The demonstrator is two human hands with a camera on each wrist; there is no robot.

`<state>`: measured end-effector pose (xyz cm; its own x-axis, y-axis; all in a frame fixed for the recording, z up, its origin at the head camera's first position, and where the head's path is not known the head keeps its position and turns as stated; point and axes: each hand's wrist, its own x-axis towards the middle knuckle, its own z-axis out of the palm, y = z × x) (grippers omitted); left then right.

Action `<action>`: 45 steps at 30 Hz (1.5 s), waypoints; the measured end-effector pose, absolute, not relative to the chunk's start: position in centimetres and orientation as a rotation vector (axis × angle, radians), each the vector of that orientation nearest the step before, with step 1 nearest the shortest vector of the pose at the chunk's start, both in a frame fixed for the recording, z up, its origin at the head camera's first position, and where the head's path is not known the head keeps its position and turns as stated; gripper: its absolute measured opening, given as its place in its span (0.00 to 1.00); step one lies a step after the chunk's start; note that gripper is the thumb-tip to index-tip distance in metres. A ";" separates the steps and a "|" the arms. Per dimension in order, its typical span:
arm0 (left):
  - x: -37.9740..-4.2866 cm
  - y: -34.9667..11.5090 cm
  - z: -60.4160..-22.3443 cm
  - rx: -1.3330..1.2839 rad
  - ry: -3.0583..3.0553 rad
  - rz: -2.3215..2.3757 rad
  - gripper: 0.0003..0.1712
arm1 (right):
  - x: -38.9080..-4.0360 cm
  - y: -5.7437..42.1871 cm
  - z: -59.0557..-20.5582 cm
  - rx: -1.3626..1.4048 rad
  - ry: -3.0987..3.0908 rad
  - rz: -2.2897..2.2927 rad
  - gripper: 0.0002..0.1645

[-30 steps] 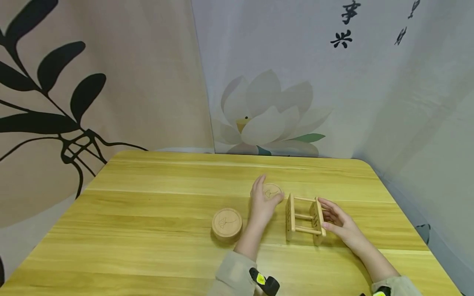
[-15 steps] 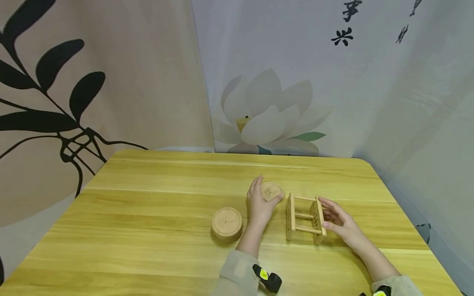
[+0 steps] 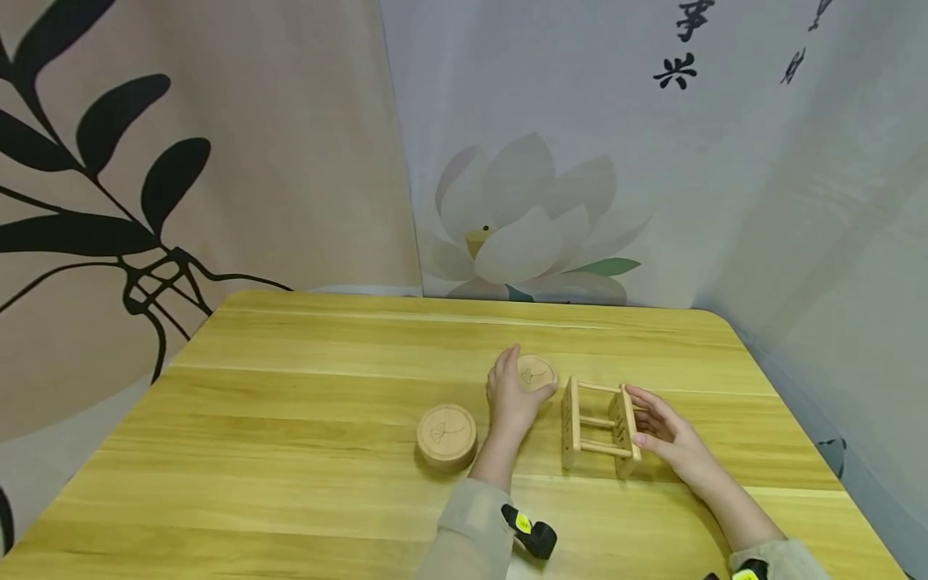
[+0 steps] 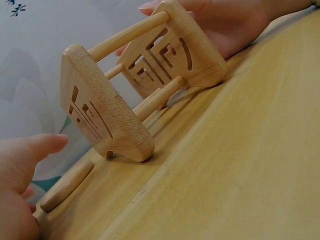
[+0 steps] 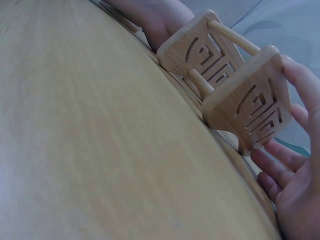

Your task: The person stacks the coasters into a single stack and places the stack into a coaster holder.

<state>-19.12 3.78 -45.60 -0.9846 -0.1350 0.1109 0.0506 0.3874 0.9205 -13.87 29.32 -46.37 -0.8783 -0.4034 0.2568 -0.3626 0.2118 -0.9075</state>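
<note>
My left hand is spread around a round wooden coaster with an engraved plant design. Its fingers are along the coaster's left side, and the thumb reaches over the near right side. In the left wrist view the coaster lies on the table, with the thumb raised above it. To the right stands a wooden coaster holder, two slotted end panels joined by round rods. My right hand holds its right panel, thumb at the near side and fingertips at the far edge. The right wrist view shows fingertips by the panel's foot.
A thick round stack of coasters, its top engraved with a similar design, sits left of my left forearm. The wooden table ends at a fabric backdrop with a printed lotus.
My left hand shifts slightly about the coaster, first left, then back right. My right hand stays on the coaster holder, which stands in the same place.
</note>
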 end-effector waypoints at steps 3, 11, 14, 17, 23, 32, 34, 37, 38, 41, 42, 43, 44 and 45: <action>-19.4 3.9 -45.5 0.053 -2.508 -1.626 0.52 | -13.8 29.4 -46.4 -0.746 2.423 -1.794 0.37; -20.0 3.9 -45.4 0.001 -2.576 -1.597 0.51 | -14.0 29.7 -46.6 -0.723 2.425 -1.809 0.37; -20.1 3.9 -45.3 -0.002 -2.595 -1.589 0.52 | -14.0 29.7 -46.6 -0.726 2.424 -1.807 0.37; -20.2 4.0 -45.3 -0.002 -2.619 -1.559 0.52 | -14.0 29.7 -46.6 -0.723 2.428 -1.805 0.37; -20.4 4.2 -45.4 -0.003 -2.695 -1.445 0.54 | -14.1 29.7 -46.6 -0.726 2.424 -1.811 0.37; -20.3 4.6 -45.5 0.031 -2.808 -1.187 0.55 | -14.2 29.7 -46.7 -0.720 2.438 -1.783 0.37; -20.3 4.7 -45.5 0.044 -2.823 -1.133 0.55 | -14.3 29.7 -46.7 -0.718 2.435 -1.787 0.37; -20.3 4.8 -45.5 0.068 -2.854 -1.046 0.55 | -14.3 29.7 -46.7 -0.721 2.437 -1.783 0.37; -20.3 4.9 -45.5 0.072 -2.861 -1.021 0.55 | -14.3 29.7 -46.7 -0.722 2.438 -1.781 0.37; -20.3 4.9 -45.4 0.083 -2.884 -0.960 0.54 | -14.4 29.7 -46.7 -0.730 2.434 -1.785 0.37; -20.4 4.9 -45.4 0.086 -2.888 -0.946 0.54 | -14.4 29.7 -46.7 -0.734 2.432 -1.786 0.37; -20.4 4.9 -45.4 0.087 -2.891 -0.934 0.53 | -14.5 29.6 -46.7 -0.738 2.430 -1.787 0.37; -20.4 4.9 -45.4 0.087 -2.894 -0.924 0.53 | -14.5 29.6 -46.6 -0.740 2.427 -1.789 0.37; -20.5 4.9 -45.4 0.088 -2.897 -0.913 0.53 | -14.5 29.6 -46.6 -0.742 2.423 -1.793 0.37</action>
